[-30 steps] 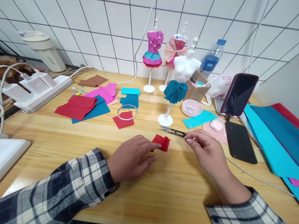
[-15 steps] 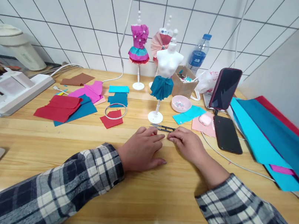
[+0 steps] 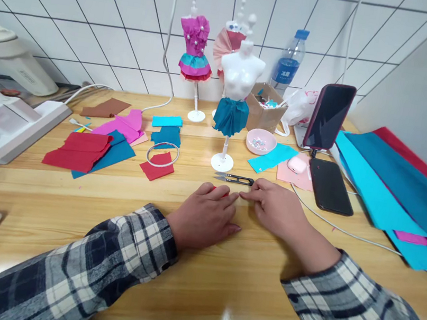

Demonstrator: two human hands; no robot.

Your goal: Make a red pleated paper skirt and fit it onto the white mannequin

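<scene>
My left hand lies palm down on the wooden table, covering a small pleated red paper piece of which only a sliver shows by the fingertips. My right hand rests beside it with its fingers curled and pinched together at the paper's right edge. Small thread snips lie just beyond both hands. A white mannequin with a teal pleated skirt stands behind the snips.
Red, teal and pink paper pieces and a wire ring lie at the left. Two dressed mannequins, a water bottle, a cardboard box, a pink bowl, two phones and large paper sheets stand behind and right.
My left hand slid forward over the red pleated paper, hiding nearly all of it. My right hand came in from beside the snips to the paper's right edge.
</scene>
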